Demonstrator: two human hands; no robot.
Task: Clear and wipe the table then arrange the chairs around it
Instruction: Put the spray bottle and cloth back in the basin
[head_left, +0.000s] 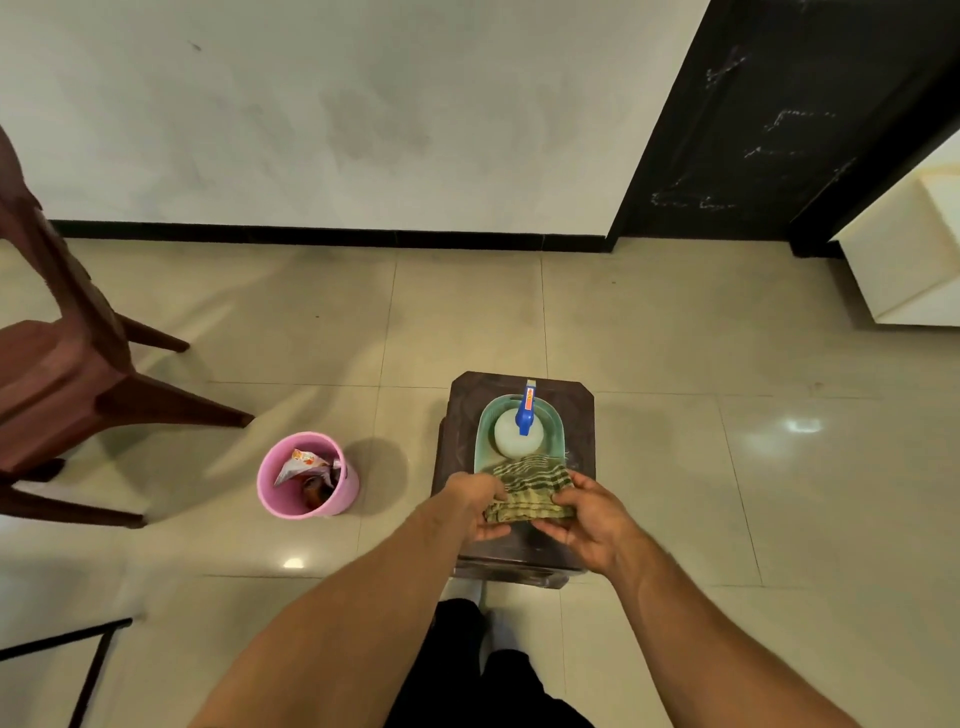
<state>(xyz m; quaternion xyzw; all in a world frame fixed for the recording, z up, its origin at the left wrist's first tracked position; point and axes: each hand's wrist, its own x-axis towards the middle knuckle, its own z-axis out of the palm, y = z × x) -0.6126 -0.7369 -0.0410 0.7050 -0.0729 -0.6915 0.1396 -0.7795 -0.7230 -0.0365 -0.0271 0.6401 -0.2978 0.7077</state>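
Gripping a folded striped cloth (530, 493) at each end, left hand (475, 501) and right hand (592, 519) curl round it, spray bottle (519, 431) just beyond.

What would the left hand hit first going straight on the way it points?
The striped cloth, which the left hand grips. Past that, probably the near rim of the green basket, though the hand's height above it is unclear.
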